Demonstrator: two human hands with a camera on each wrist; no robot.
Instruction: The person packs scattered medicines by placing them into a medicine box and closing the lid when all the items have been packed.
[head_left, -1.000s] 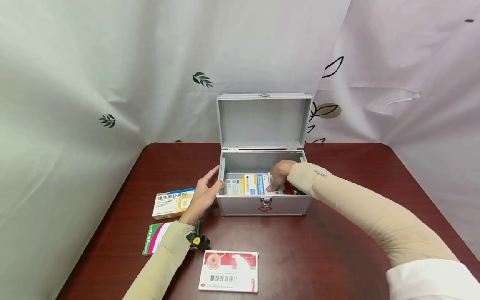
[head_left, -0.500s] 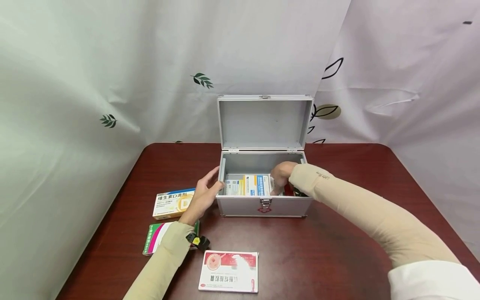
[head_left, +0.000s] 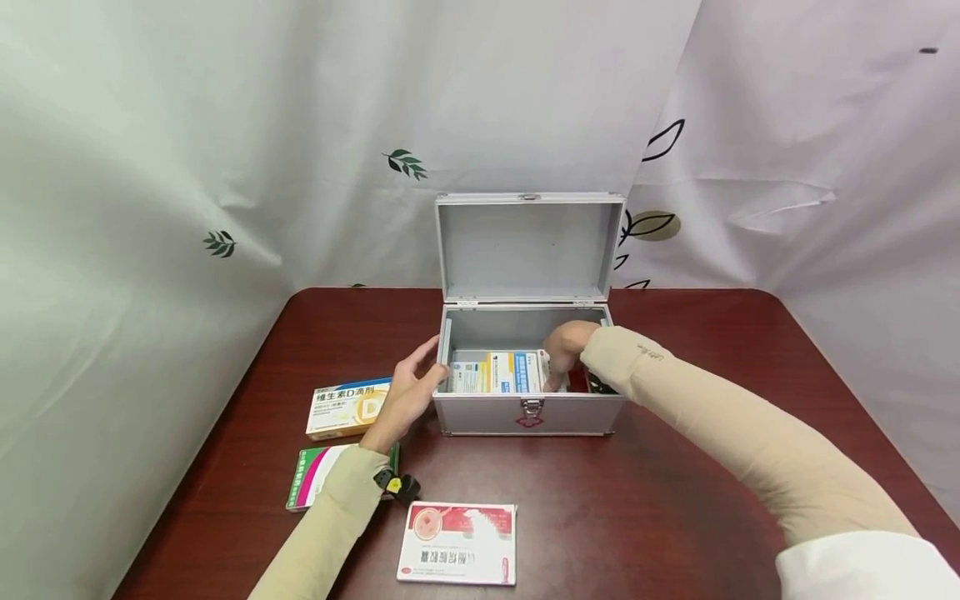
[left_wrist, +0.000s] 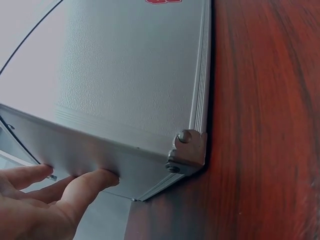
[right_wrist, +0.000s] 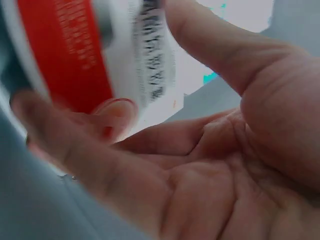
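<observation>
A silver first-aid case (head_left: 480, 415) stands with its lid raised. My left hand (head_left: 408, 392) rests against its left side; in the left wrist view extended fingers (left_wrist: 90, 187) touch the side wall. Inside the case, my right hand (head_left: 567, 342) holds a red-and-white medicine box (right_wrist: 75, 55) between thumb and fingers, as the right wrist view shows. From above, this box is mostly hidden by the hand. To its left stand a blue-orange-and-white medicine box (head_left: 513, 372) and a yellow-and-white one (head_left: 470, 377). Dark red and dark green items lie right of the hand, partly covered.
On the reddish wooden table (head_left: 645, 517), a vitamin D box (head_left: 337, 408) and a green-and-white box (head_left: 311, 479) lie left, partly under the left arm. A red-and-white box (head_left: 457, 546) lies in front. White patterned curtains (head_left: 330, 125) surround the table.
The fingertips of my right hand have shifted slightly right within the case, off the face of the blue-orange-and-white box. My left hand keeps its place.
</observation>
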